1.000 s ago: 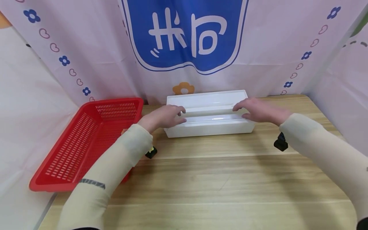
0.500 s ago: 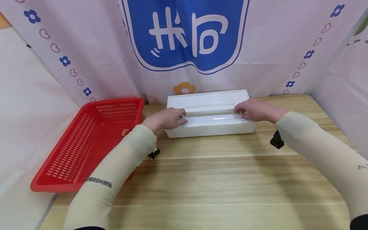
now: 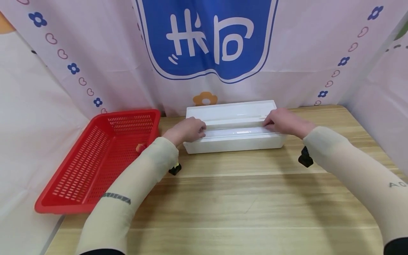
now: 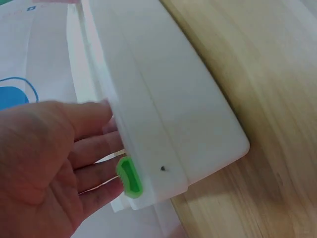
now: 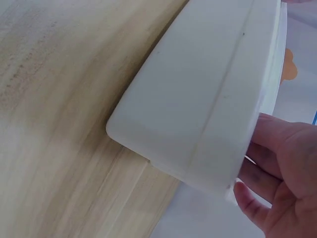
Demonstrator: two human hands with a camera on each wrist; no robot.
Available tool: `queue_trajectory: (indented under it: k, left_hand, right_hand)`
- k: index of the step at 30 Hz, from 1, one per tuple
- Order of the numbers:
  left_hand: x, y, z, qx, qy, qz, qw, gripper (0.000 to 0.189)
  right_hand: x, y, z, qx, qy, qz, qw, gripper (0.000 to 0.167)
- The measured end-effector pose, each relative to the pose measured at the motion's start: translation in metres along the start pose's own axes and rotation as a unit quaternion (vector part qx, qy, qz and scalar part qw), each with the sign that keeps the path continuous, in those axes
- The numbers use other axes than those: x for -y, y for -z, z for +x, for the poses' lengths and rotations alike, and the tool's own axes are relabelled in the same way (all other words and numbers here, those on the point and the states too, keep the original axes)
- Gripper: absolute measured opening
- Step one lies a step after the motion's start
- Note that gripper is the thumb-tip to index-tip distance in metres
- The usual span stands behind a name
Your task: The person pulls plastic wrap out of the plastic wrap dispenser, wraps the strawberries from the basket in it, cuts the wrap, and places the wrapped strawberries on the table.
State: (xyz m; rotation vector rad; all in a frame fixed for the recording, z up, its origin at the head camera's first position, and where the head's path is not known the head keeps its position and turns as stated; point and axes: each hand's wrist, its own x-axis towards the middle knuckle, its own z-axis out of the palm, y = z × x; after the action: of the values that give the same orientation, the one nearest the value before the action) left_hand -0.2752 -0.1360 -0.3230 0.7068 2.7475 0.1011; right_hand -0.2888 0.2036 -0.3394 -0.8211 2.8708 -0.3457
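Note:
A long white plastic box point(image 3: 236, 143) stands at the back of the table, its lid point(image 3: 229, 109) raised behind it. A pale glossy strip of what looks like cling film point(image 3: 239, 132) spans its front trough. My left hand point(image 3: 190, 129) pinches at the strip's left end, fingers curled over the front rim. My right hand point(image 3: 283, 122) does the same at the right end. The fingertips are mostly hidden inside the trough. The left wrist view shows a small green plastic slider point(image 4: 130, 177) on the rim beside the left fingers.
A red perforated basket point(image 3: 68, 180) stands at the left, partly behind my left sleeve. In it lies a small red-orange object point(image 3: 140, 147). The wooden table point(image 3: 223, 198) reaches a patterned cloth point(image 3: 165, 92) hanging at the back.
Both hands have closed from a loosely spread pose to a pinch inside the trough. The left forearm has shifted slightly right, the right one slightly left. The box stays in place.

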Motion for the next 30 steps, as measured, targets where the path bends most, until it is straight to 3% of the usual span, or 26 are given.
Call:
queue_trajectory:
  k: [3,10,17,20,30]
  left_hand:
    - [-0.002,-0.002,0.002,-0.028,-0.008,0.007,0.9996,0.014]
    - [-0.003,-0.002,0.004,-0.07,-0.006,0.02,0.9974,0.024]
    - [0.001,0.004,0.002,-0.065,0.044,-0.025,0.9966,0.029]
    - [0.003,0.008,-0.001,-0.069,0.051,-0.035,0.9957,0.031]
    - [0.008,0.02,-0.006,-0.114,0.011,-0.027,0.993,0.023]
  right_hand:
    - [-0.003,-0.001,0.0,-0.014,-0.004,-0.002,0.9999,0.018]
    - [-0.005,0.0,-0.001,-0.034,-0.013,0.019,0.9992,0.018]
    - [-0.007,0.004,-0.001,-0.045,-0.019,0.033,0.9983,0.018]
    - [-0.005,0.008,-0.001,-0.044,-0.018,0.048,0.9977,0.018]
    - [0.0,0.025,-0.004,-0.026,-0.025,0.044,0.9984,0.019]
